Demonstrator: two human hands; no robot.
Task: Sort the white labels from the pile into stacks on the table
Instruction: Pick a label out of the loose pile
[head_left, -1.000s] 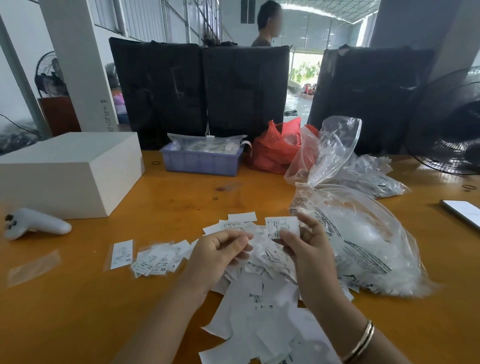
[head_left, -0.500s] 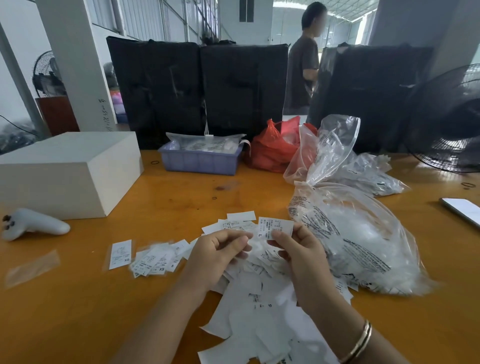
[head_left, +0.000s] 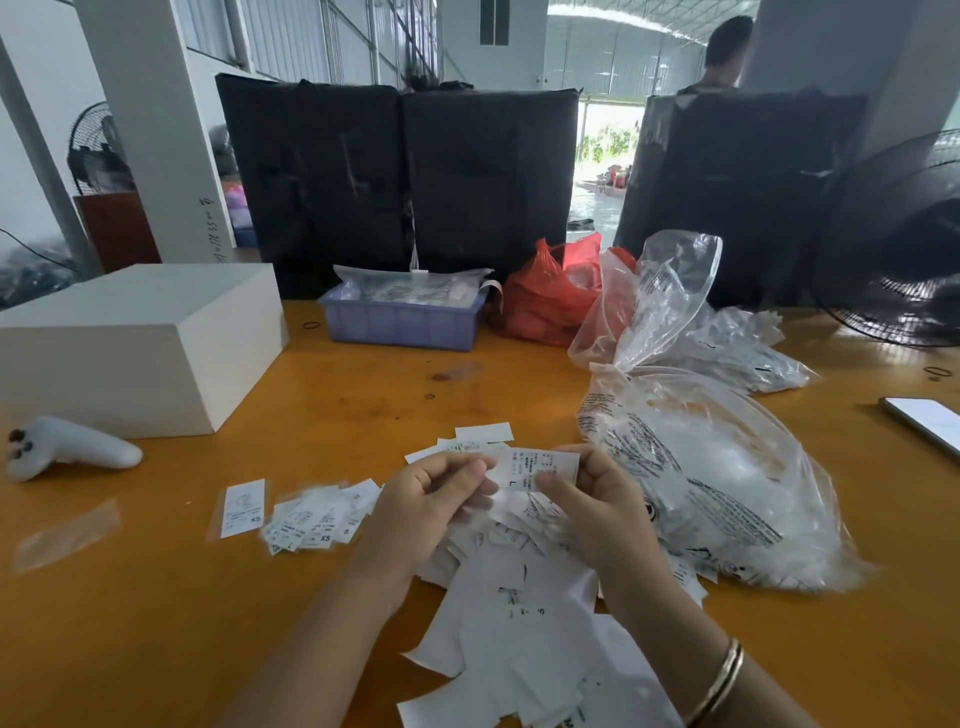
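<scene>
While both hands (head_left: 511, 499) pinch, rectangular paper label (head_left: 540, 467) (printed L), loose pile (head_left: 514, 597)

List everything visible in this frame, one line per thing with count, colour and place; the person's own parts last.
label pile: many, white, table centre near the camera
held label: one, white, marked L, between both hands
sorted labels: loose group, white, left of the pile
single label: one, white, marked XS, left of that group
table: one, orange
box: one, white, far left
controller: one, white, in front of the box
tray: one, lilac, far centre
red bag: one, right of the tray
clear bags: several, right side
phone: one, right edge
fan: one, black, far right
left hand: pinches the held label
right hand: pinches the held label; gold bangle on the wrist
</scene>
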